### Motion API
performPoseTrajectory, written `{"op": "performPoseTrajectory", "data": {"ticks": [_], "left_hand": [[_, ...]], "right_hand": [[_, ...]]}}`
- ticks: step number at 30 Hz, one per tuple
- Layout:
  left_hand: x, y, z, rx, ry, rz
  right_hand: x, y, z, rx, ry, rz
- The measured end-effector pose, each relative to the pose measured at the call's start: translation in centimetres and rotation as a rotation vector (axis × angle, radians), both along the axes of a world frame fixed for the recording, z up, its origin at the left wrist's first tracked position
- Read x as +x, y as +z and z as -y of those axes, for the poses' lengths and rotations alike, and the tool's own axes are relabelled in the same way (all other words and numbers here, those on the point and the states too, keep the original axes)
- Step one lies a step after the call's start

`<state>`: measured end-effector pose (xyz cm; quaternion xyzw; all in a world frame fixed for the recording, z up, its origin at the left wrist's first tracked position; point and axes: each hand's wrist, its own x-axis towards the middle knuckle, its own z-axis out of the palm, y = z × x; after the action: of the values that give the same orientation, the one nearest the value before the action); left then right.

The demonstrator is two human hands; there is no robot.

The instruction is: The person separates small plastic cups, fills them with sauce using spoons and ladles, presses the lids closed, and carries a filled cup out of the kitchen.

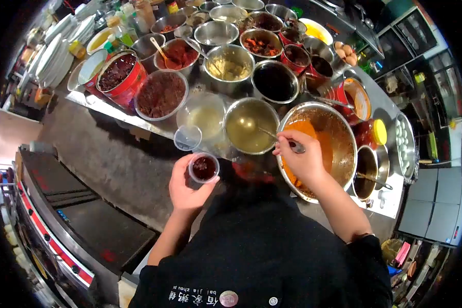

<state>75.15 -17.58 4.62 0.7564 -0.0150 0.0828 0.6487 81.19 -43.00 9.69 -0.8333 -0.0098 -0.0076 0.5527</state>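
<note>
My left hand [184, 186] is wrapped round a small clear plastic cup [204, 168] with dark red sauce in it. Just beyond it, at the table edge, sits another small clear cup [188, 138]. My right hand [305, 156] grips the handle of a metal spoon [267, 132]. The spoon's far end dips into a steel bowl [225, 123] of pale yellow-green liquid, so its tip is hidden. Below my right forearm and hand stands a large steel bowl [347, 154] with orange sauce up its walls.
Close behind are a steel bowl of black liquid [275, 82], a clear tub of dark brown paste [161, 95] and a red tin [118, 79]. A yellow-lidded jar [379, 132] stands right. A griddle-like counter [102, 215] is at lower left.
</note>
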Motion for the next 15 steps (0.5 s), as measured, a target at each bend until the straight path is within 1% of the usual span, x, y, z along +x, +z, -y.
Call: {"op": "performPoseTrajectory", "data": {"ticks": [3,4,7,11,13,15], "left_hand": [[0.8,-0.5,0.5,0.023,-0.027,-0.061],[1.1,-0.3,0.7,0.043,-0.038,-0.080],[1.7,-0.9,1.5,0.043,0.008,-0.064],[2.3,-0.9,2.2,0.048,0.006,-0.079],[2.6,-0.5,2.3,0.072,-0.019,-0.092],[2.8,-0.4,2.6,0.092,-0.043,-0.107]], "right_hand": [[-0.8,1.3,1.0,-0.180,0.066,0.114],[-1.1,1.5,1.1,-0.186,0.063,0.099],[-1.6,1.9,1.5,-0.293,0.085,0.304],[-2.4,3.0,1.7,-0.280,0.091,0.294],[-2.7,3.4,1.8,-0.297,0.089,0.363],[-2.9,3.8,2.2,-0.329,0.096,0.373]]}}
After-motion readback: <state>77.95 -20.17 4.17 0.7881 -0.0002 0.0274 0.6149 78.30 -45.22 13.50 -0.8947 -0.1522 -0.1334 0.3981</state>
